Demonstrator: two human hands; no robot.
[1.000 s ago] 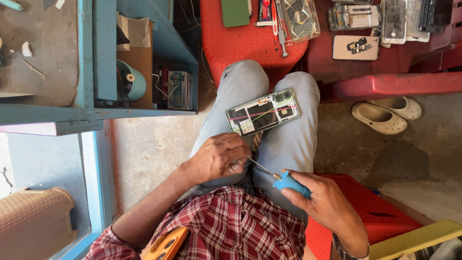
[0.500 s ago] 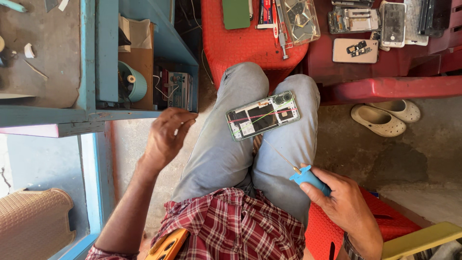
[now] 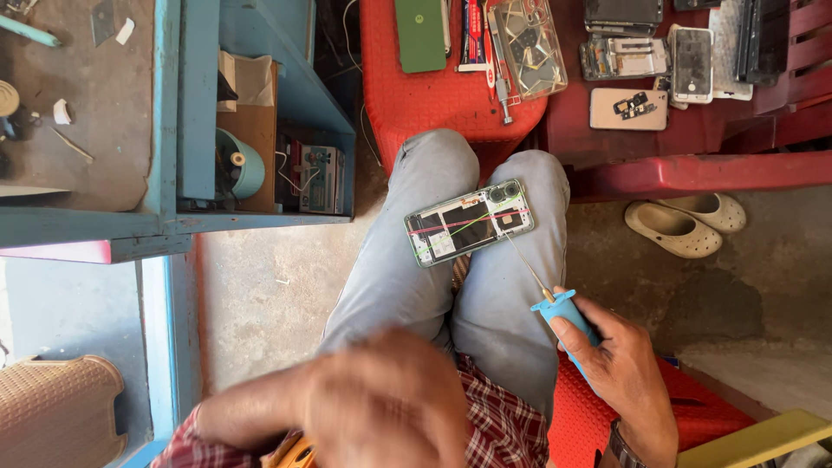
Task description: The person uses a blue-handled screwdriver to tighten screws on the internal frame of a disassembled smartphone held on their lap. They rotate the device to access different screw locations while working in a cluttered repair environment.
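An opened phone with its back off, showing boards and thin red and green wires, lies across my two knees in light jeans. My right hand grips a blue-handled screwdriver. Its thin shaft points up-left, and the tip ends just below the phone's right end. My left hand is a blur low in the middle, close to my checked shirt and away from the phone. I cannot make out its fingers or anything in it.
A red plastic stool ahead carries a green phone cover and a clear parts box. A red bench holds several dismantled phones. Pale slippers lie on the concrete floor. A blue shelf unit stands at left, a woven basket bottom left.
My left hand left my lap, reached out toward the blue shelf, and is now swinging back near my body. My right hand shifted right, with the screwdriver tip now near the phone.
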